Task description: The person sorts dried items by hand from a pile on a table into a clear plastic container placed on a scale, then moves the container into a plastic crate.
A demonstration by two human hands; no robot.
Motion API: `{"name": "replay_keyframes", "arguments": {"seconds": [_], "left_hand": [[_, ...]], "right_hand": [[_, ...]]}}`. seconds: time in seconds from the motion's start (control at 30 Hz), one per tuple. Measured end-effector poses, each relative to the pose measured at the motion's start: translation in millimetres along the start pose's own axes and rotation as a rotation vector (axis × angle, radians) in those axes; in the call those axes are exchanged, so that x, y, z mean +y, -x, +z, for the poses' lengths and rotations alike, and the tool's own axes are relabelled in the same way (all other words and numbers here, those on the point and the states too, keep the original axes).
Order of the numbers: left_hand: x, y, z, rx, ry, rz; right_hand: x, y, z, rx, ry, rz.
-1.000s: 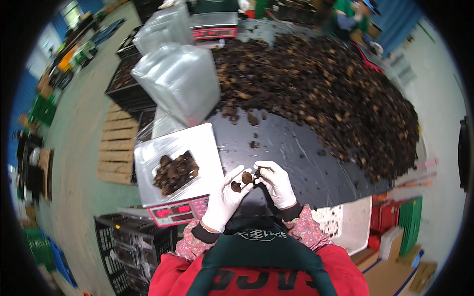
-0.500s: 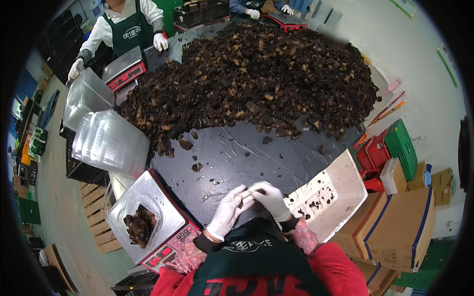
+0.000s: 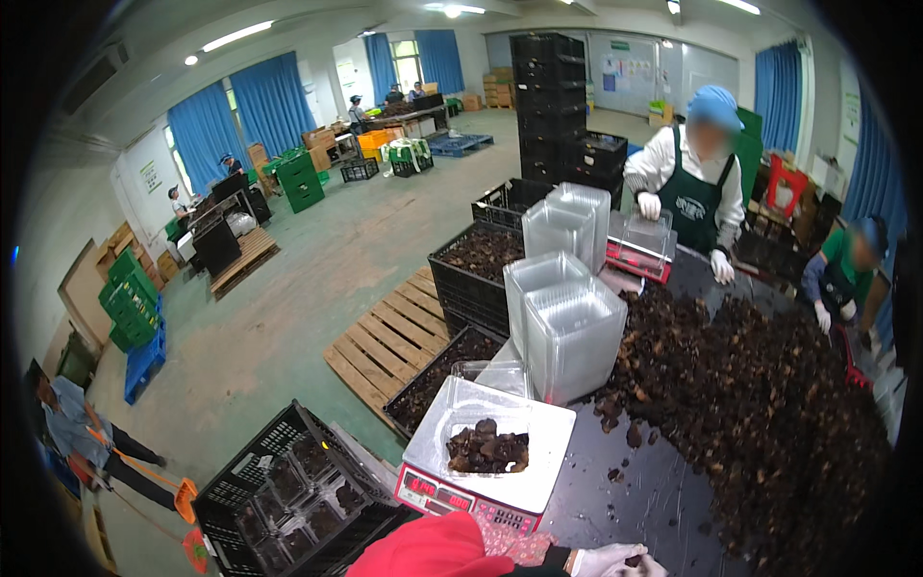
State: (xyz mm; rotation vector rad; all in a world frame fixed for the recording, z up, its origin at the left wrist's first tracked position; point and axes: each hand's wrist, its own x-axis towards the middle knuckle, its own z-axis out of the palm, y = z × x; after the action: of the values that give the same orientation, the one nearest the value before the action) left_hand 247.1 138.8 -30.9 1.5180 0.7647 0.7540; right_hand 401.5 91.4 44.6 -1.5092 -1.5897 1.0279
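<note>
At the lower edge my left hand (image 3: 598, 560), in a white glove, has its fingers closed around a small dark piece of wood ear mushroom (image 3: 633, 560). White glove fingers beside it look like part of my right hand (image 3: 656, 567); the edge cuts off the rest. Left of my hands is a red and silver scale (image 3: 544, 433), bearing a clear tray with dark wood ear mushrooms (image 3: 487, 447). Beyond my hands, a large heap of wood ear mushrooms (image 3: 760, 385) spreads over the dark table cover (image 3: 615, 510).
Stacked clear trays (image 3: 577, 337) stand behind the scale. A black crate of filled trays (image 3: 288, 481) is at lower left, with mushroom crates (image 3: 471, 260) by a wooden pallet (image 3: 389, 332). Across the table, a co-worker (image 3: 697, 183) touches clear trays on another scale (image 3: 639, 255).
My view has swung left and up, bringing in the room and the black crate. My hands now sit at the lower edge, and a dark mushroom piece shows between the fingers.
</note>
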Motion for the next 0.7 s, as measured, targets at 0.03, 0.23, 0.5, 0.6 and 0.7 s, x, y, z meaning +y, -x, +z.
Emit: {"name": "replay_keyframes", "arguments": {"seconds": [0.03, 0.23, 0.5, 0.6, 0.7], "left_hand": [[-22, -10, 8, 0.103, 0.147, -0.087], [-55, -18, 7, 0.341, 0.014, -0.188], [-37, -34, -38, 0.543, -0.486, -0.464], [-28, -54, -56, 0.669, -0.646, -0.583], [-38, -67, -64, 0.814, -0.72, -0.662]], "right_hand": [[47, -17, 16, -0.005, 0.176, -0.231], [20, -26, -3, -0.002, 0.188, -0.147], [153, 36, -104, 0.208, 0.496, 0.096], [178, 39, -117, 0.252, 0.571, 0.12], [197, 18, -120, 0.285, 0.615, 0.03]]}}
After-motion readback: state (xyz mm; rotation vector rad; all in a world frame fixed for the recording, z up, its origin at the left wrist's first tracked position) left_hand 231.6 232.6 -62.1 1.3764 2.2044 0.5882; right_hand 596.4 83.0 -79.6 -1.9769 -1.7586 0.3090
